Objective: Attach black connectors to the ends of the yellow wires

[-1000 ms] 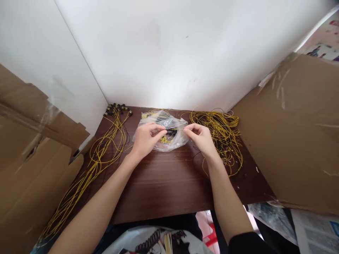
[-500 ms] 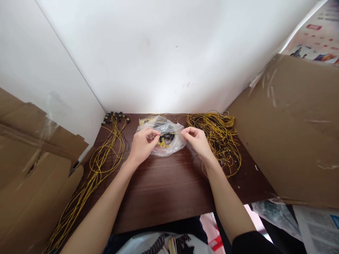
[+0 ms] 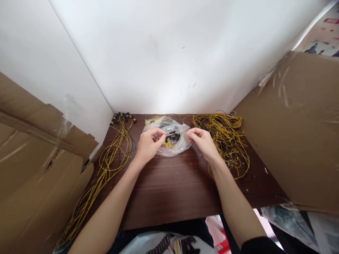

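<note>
A thin yellow wire (image 3: 181,133) is stretched between my two hands above a clear plastic bag (image 3: 169,150). My left hand (image 3: 148,144) pinches its left end, where a small black part sits. My right hand (image 3: 203,141) pinches the other end between thumb and forefinger. The bag lies on the dark wooden table (image 3: 169,190) and holds small black and yellow parts. A tangled heap of yellow wires (image 3: 225,135) lies just right of my right hand.
A long bundle of yellow wires with black ends (image 3: 111,155) runs down the table's left side. Cardboard sheets stand at the left (image 3: 31,169) and right (image 3: 299,134). White walls close the back. A printed bag (image 3: 169,245) lies below the table's front edge.
The hands have kept their pinch on the wire over the bag. The view shifted slightly, and the gap between the hands narrowed a little.
</note>
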Available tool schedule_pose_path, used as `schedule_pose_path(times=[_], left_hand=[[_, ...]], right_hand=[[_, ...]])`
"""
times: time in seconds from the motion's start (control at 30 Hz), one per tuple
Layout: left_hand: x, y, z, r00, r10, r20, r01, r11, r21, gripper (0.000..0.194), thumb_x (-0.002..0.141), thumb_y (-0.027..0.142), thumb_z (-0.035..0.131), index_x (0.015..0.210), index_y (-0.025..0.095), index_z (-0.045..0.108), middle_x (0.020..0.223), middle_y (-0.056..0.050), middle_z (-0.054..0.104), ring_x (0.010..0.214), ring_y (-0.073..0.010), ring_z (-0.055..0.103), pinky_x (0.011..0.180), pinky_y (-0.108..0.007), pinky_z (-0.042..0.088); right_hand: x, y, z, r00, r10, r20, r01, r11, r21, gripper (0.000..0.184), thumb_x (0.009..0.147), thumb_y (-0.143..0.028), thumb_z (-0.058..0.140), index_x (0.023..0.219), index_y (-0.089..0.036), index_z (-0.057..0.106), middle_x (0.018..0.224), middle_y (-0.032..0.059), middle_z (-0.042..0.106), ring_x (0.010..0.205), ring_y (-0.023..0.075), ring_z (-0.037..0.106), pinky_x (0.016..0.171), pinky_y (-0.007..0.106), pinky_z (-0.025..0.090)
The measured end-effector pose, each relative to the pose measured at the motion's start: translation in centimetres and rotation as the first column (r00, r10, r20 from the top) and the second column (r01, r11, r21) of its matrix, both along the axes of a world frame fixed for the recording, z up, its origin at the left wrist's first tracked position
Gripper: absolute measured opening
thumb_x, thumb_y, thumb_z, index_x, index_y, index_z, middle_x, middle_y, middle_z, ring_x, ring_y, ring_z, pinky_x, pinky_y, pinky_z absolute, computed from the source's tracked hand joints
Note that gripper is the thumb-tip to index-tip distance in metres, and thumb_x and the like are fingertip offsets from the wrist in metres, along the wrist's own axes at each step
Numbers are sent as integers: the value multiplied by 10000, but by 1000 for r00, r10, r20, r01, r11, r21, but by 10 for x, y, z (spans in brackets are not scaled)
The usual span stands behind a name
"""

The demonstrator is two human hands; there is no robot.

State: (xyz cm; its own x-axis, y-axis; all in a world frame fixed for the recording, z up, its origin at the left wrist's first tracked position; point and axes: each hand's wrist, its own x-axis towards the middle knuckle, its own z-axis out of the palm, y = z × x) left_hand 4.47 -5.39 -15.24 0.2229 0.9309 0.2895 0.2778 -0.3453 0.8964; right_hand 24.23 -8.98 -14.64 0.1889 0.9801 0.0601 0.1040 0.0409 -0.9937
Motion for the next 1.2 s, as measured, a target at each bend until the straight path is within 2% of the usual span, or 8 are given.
schedule_pose_path(times=[0.1, 0.23, 0.37, 0.53, 0.77, 1.0, 1.1, 1.2], left_hand=[[3, -2, 1, 997, -13, 72, 20, 995, -102, 125, 715, 259, 605, 751, 144, 635, 625, 4, 587, 546, -110, 521, 516, -219, 412], [7, -5, 4, 988, -58, 144, 81, 984, -159, 120, 715, 255, 601, 737, 137, 610, 604, 13, 557, 540, -98, 508, 520, -208, 402], [10, -8, 3, 978, -102, 184, 136, 974, -179, 145, 711, 269, 623, 753, 130, 625, 631, 0, 581, 570, -101, 522, 543, -209, 414], [11, -9, 3, 975, -100, 197, 136, 975, -174, 159, 704, 282, 640, 743, 128, 645, 630, -13, 599, 571, -111, 533, 545, -222, 435], [7, -7, 7, 979, -22, 203, 58, 983, -171, 153, 682, 283, 662, 722, 135, 656, 602, -1, 586, 542, -108, 520, 526, -225, 447], [5, -6, 12, 976, -7, 216, 41, 988, -151, 122, 682, 256, 661, 739, 148, 667, 608, -2, 591, 554, -112, 530, 545, -235, 447], [5, -7, 12, 976, -34, 214, 62, 990, -125, 110, 695, 243, 651, 766, 161, 669, 559, 18, 535, 523, -106, 501, 526, -235, 436], [3, -8, 12, 990, -43, 131, 46, 999, -17, 92, 719, 223, 637, 781, 169, 677, 572, 20, 510, 508, -89, 456, 494, -216, 392]], right_hand=[[-5, -3, 0, 987, 33, 159, -53, 990, 127, 155, 730, -285, 633, 816, -156, 627, 713, 20, 628, 652, 138, 570, 627, 268, 443], [-16, -8, 1, 931, 93, 353, -194, 945, 263, 252, 772, -236, 617, 1020, -188, 613, 871, 40, 661, 786, 164, 611, 719, 297, 473], [-25, -10, 1, 888, 25, 460, -217, 903, 370, 166, 800, -215, 596, 960, -198, 636, 770, 13, 616, 693, 138, 564, 673, 276, 465], [-27, -10, 1, 874, -67, 481, -176, 880, 441, 113, 806, -182, 574, 887, -185, 652, 702, 4, 589, 641, 126, 532, 620, 257, 444], [-21, -11, 4, 877, -130, 463, -85, 906, 415, 115, 787, -214, 586, 845, -181, 680, 696, 10, 614, 630, 131, 537, 608, 264, 441], [-16, -7, 4, 983, 75, 169, -106, 978, 179, 215, 774, -319, 623, 919, -183, 702, 844, 53, 713, 778, 186, 651, 721, 314, 498], [-16, -7, 3, 990, 87, 106, -104, 982, 157, 234, 770, -335, 628, 924, -176, 703, 813, 51, 717, 763, 185, 662, 730, 322, 508], [-16, -7, 3, 992, 80, 93, -94, 983, 158, 225, 767, -328, 634, 911, -170, 704, 794, 47, 714, 738, 173, 657, 715, 313, 508]])
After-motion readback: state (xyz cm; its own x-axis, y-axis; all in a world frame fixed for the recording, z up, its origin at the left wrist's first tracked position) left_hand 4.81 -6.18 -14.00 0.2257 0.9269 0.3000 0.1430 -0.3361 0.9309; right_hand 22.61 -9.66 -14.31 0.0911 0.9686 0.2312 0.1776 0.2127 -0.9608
